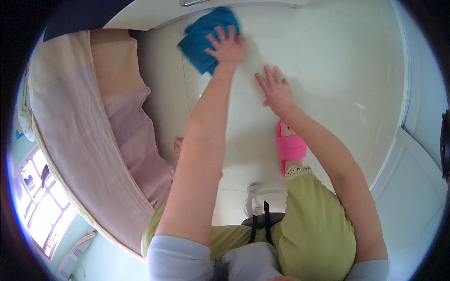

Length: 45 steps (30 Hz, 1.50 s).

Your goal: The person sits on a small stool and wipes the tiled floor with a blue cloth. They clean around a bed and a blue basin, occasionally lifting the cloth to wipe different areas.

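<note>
A teal cloth (204, 40) lies bunched on the pale tiled floor (327, 80), near the foot of a white panel. On its right part rests my left hand (226, 49), palm down with the fingers spread, not closed around the fabric. My right hand (277, 91) is apart from the cloth, to its lower right, over the floor. Its fingers are spread and it holds nothing. Whether the right palm touches the tiles, I cannot tell. Just below that hand is a pink slipper (293, 149) on my right foot.
On the left stands a bed with a pinkish cover (81, 116) hanging to the floor. The white panel (147, 14) with a metal handle bounds the top. A white door (411, 175) is at the right. Beneath me is a chair with a pale wheeled base (251, 200).
</note>
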Available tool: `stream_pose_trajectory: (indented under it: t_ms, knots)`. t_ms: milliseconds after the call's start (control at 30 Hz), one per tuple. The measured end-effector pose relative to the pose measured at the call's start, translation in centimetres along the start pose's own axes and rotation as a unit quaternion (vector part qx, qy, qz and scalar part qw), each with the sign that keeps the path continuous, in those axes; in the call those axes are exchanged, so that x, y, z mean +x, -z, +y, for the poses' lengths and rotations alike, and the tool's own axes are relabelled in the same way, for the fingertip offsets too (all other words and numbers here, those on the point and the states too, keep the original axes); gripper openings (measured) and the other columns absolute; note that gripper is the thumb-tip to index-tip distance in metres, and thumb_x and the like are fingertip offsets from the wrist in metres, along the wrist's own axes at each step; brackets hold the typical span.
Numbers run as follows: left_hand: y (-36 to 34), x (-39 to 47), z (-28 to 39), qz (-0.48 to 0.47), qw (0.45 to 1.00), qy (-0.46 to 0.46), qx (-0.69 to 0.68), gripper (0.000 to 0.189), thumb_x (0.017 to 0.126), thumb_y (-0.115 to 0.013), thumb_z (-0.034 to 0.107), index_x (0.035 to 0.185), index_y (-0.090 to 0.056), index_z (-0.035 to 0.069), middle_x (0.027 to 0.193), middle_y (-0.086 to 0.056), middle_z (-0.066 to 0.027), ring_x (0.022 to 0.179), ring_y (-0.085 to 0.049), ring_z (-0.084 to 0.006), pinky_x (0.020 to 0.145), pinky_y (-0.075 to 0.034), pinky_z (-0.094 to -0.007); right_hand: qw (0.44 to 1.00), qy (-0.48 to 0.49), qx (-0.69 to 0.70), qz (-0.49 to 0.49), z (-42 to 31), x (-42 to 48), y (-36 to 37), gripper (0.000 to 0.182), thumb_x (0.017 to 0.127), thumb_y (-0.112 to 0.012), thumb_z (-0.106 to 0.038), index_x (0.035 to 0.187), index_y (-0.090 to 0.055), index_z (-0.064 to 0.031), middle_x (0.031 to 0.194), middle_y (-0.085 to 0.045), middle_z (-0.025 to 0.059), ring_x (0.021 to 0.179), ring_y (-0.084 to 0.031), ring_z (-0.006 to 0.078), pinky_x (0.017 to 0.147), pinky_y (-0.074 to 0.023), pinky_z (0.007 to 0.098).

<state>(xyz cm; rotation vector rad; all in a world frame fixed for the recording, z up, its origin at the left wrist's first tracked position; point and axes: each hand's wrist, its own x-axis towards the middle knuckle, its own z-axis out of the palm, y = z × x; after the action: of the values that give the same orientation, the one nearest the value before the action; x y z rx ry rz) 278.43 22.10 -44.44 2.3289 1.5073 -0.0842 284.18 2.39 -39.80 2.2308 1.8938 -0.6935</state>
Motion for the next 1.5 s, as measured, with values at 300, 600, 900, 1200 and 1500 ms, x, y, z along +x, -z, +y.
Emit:
stream_pose_trajectory:
  t_ms: [300,600,900,1200,1500]
  knots:
    - [-2.5,-11.1,6.2,-0.049,0.944,-0.325,-0.015,0.043,0.098,-0.045,0.031,0.14,-0.048,0.024,0.155,-0.03,-0.0062,0.142,-0.025,-0.0361,0.11,-0.017,-0.0641,0.947,-0.087,0.258,0.17,7.4,-6.0,1.5,0.038,0.082,-0.067,-0.02,0.119,-0.062,-0.0145,0.128,-0.055,0.0107,0.126,-0.046,0.0331,0.101,-0.0419,0.046]
    - [-3.0,-20.9,0.7,-0.02,0.978,-0.207,0.015,0.046,0.099,-0.044,0.027,0.145,-0.042,0.023,0.158,-0.022,-0.0087,0.142,-0.02,-0.043,0.111,-0.013,-0.065,0.985,0.084,0.088,0.12,5.8,-6.0,-1.5,0.046,0.084,-0.065,-0.028,0.129,-0.057,-0.0238,0.144,-0.046,0.0018,0.139,-0.033,0.0225,0.115,-0.0192,0.0547]
    - [-4.2,-14.2,11.9,0.001,0.963,-0.268,-0.014,0.05,0.092,-0.055,0.032,0.141,-0.047,0.024,0.155,-0.029,-0.0115,0.14,-0.024,-0.0439,0.107,-0.02,-0.0673,0.96,-0.113,0.041,0.253,13.6,-5.5,-1.2,0.039,0.086,-0.057,-0.018,0.125,-0.058,-0.0196,0.138,-0.05,0.0049,0.133,-0.041,0.0244,0.11,-0.0272,0.0529]
    - [-2.0,-22.2,4.4,-0.032,0.963,-0.267,-0.02,0.064,0.079,-0.055,-0.004,0.139,-0.045,0.014,0.135,-0.049,-0.0106,0.12,-0.047,-0.0329,0.097,-0.042,-0.0452,0.988,-0.031,0.009,0.149,12.1,-10.4,-1.7,0.016,0.086,-0.05,-0.012,0.1,-0.056,-0.014,0.102,-0.057,0.0031,0.106,-0.054,0.0228,0.089,-0.0425,0.0431]
    - [6.2,-20.0,5.8,0.019,0.98,-0.165,-0.109,0.027,0.075,-0.056,-0.005,0.099,-0.062,0.006,0.097,-0.063,-0.0158,0.09,-0.061,-0.0371,0.077,-0.05,-0.0458,0.967,-0.017,0.212,0.142,11.0,-9.9,9.6,0.024,0.078,-0.056,-0.001,0.098,-0.062,-0.0141,0.1,-0.058,0.008,0.098,-0.059,0.0284,0.08,-0.0495,0.0409]
